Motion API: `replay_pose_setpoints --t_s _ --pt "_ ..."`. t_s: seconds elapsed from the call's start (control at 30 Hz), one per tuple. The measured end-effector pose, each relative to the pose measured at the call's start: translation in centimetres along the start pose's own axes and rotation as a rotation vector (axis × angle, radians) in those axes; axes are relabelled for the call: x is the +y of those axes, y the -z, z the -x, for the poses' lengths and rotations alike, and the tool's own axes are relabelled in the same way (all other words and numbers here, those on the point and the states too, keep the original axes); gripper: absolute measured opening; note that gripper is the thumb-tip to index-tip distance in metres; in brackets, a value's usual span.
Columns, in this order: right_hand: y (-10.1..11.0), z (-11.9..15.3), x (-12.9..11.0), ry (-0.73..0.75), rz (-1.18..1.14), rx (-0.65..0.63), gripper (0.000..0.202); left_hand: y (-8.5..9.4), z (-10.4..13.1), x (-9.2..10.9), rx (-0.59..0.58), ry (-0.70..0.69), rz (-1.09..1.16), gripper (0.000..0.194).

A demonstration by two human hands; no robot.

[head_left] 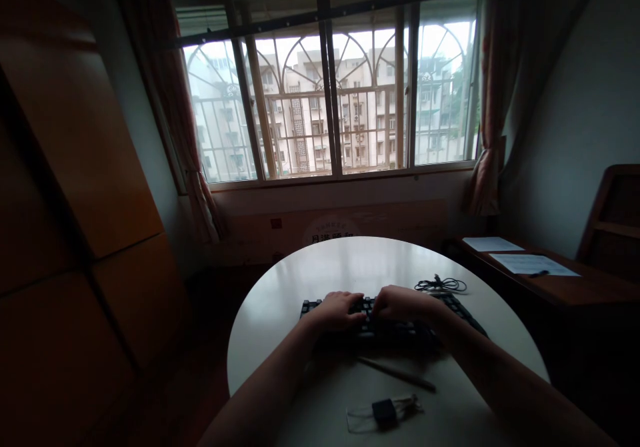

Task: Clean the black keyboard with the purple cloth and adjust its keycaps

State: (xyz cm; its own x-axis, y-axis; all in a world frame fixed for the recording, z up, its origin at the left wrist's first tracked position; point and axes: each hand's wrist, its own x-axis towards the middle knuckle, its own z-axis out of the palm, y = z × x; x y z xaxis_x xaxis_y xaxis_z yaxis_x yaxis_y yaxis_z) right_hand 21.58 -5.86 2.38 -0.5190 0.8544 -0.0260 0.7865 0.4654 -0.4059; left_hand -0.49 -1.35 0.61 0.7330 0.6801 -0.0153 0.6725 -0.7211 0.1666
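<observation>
A black keyboard (373,332) lies across the round white table. My left hand (339,309) rests on its left half, palm down, with the fingers stretched out and the thumb apart. Over the middle keys, my right hand (400,301) is bent at the wrist. Its fingers are curled down and drawn together at the keys, and whatever is between them is hidden. Nearer to me lie a thin stick-like tool (397,373) and a small black block with wire loops (384,412). Behind the keyboard's right part sits a coiled black cable (440,285).
The round white table (270,307) has its curved edge around my forearms. To the right stands a low brown table (545,288) with paper sheets (535,264) and a dark pen (539,274). A wooden cabinet (75,167) is at the left, and a barred window (325,100) is ahead.
</observation>
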Motion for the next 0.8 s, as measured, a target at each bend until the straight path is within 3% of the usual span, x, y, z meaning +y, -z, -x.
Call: replay_pose_setpoints --t_s 0.3,0.6,0.8 --pt "0.7 0.5 0.5 -0.032 -0.041 -0.099 0.035 -0.6 -0.3 -0.7 0.017 -0.016 -0.002 0.066" --pt "2.2 1.4 3.0 -0.092 -0.115 -0.183 0.038 -0.5 -0.2 -0.4 0.005 -0.005 -0.004 0.066" --pt "1.9 1.2 2.7 -0.082 -0.114 -0.186 0.038 -0.4 -0.1 -0.4 0.007 -0.003 0.000 0.067"
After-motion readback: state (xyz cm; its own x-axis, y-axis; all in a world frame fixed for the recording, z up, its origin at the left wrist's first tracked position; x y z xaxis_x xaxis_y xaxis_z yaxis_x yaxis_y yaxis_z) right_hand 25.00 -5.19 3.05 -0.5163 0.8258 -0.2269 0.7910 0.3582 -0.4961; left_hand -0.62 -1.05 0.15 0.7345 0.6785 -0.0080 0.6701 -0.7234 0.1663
